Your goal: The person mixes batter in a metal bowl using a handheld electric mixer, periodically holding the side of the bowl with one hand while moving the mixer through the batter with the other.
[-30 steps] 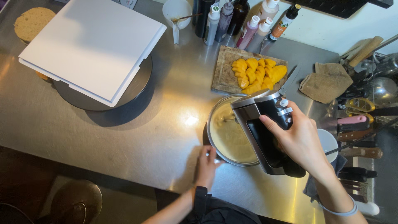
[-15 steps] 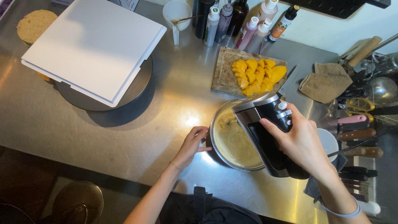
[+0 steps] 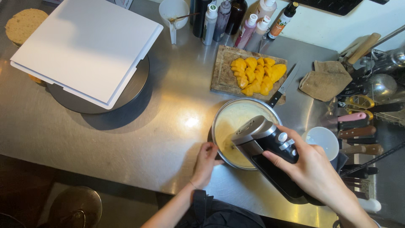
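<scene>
A round metal bowl (image 3: 219,116) of pale yellow batter stands on the steel counter. My right hand (image 3: 314,173) grips a silver and black hand mixer (image 3: 263,139) held over the bowl, its beaters down in the batter. My left hand (image 3: 205,162) rests against the bowl's near left rim, fingers curled on it.
A wooden board (image 3: 223,71) with sliced yellow fruit and a knife (image 3: 283,86) lie behind the bowl. A white square board (image 3: 86,46) sits on a turntable at the left, a sponge cake (image 3: 23,23) beyond it. Bottles (image 3: 247,31), a white cup (image 3: 325,141) and a tool rack (image 3: 360,126) stand nearby.
My left hand has come up from the counter's front edge to the bowl's rim. The mixer has shifted slightly over the batter.
</scene>
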